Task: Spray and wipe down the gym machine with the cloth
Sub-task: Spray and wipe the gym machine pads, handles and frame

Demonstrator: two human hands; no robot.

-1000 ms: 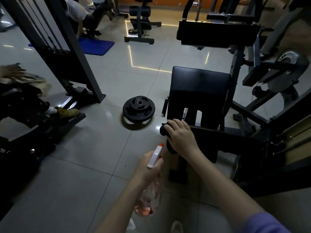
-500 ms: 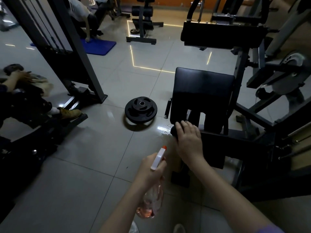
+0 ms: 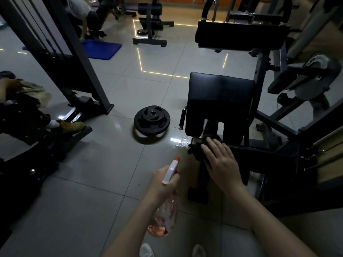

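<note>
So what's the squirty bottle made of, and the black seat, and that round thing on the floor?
The bottle looks like clear plastic: pinkish liquid shows through it. The seat has a smooth black cover with a faint sheen, probably vinyl or leather over padding. The plate is matt black, maybe rubber-coated or painted metal, with a shiny metal ring at its hole.

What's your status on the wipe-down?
Left hand grips spray bottle. Right hand presses cloth flat on machine. Weight plate on floor, clear of hands.

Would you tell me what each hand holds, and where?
Left hand grips the spray bottle by its neck; right hand presses the dark cloth flat.
</note>
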